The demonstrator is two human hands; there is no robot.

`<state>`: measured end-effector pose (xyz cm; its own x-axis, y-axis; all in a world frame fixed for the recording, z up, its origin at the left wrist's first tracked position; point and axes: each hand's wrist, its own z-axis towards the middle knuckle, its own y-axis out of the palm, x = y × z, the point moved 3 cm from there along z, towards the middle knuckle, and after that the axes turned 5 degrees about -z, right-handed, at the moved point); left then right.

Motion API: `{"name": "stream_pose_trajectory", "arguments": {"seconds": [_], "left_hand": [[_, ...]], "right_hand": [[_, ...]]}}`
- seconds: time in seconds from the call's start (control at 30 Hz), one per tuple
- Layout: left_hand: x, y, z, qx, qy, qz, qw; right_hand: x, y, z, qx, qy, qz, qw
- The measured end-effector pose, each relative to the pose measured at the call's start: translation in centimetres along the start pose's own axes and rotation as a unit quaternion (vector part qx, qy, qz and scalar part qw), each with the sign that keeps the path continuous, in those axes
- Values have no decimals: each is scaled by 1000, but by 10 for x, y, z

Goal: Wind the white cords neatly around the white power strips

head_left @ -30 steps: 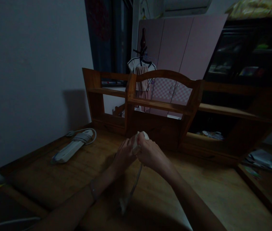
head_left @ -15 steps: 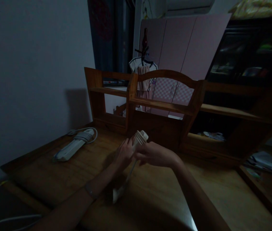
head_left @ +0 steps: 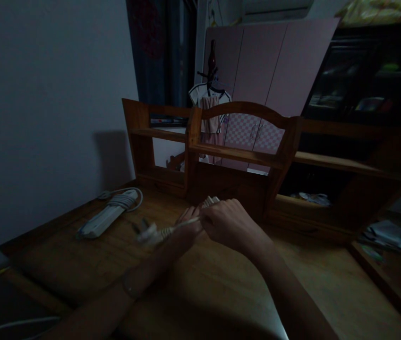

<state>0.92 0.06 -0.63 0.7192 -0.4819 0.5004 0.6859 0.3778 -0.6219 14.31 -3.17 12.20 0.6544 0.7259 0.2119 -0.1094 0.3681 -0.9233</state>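
Observation:
Over the middle of the wooden desk, my left hand (head_left: pixel 189 224) is closed around a white power strip (head_left: pixel 210 201), mostly hidden behind my hands, with white cord wound round its far end. My right hand (head_left: pixel 227 221) is closed, pinching the white cord (head_left: pixel 188 221) right beside it. From there the cord runs left across my left hand to a plug (head_left: pixel 147 233), blurred and hanging in the air above my left forearm. Another white power strip (head_left: pixel 104 219), its cord coiled around it, lies on the desk to the left.
A wooden shelf unit (head_left: pixel 235 150) rises along the desk's (head_left: pixel 214 288) back edge. The wall (head_left: pixel 51 118) borders the left side. Papers (head_left: pixel 395 236) lie at the far right, and a loose white cable (head_left: pixel 19 323) shows at lower left.
The plug has swung from hanging low below my hands up and to the left. My right hand has turned over in front of the power strip, drawing the cord across.

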Motion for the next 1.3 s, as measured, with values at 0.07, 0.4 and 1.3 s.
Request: {"name": "stream_pose_trajectory", "arguments": {"seconds": [0.07, 0.4, 1.3], "left_hand": [[7, 1, -2, -9, 10, 13, 1000], [27, 26, -14, -109, 139, 89, 980], [36, 9, -20, 41, 296, 112, 948]], "right_hand": [[9, 0, 2, 10, 11, 23, 1000], [57, 25, 10, -18, 99, 373, 922], [92, 93, 15, -63, 209, 368, 904]]}}
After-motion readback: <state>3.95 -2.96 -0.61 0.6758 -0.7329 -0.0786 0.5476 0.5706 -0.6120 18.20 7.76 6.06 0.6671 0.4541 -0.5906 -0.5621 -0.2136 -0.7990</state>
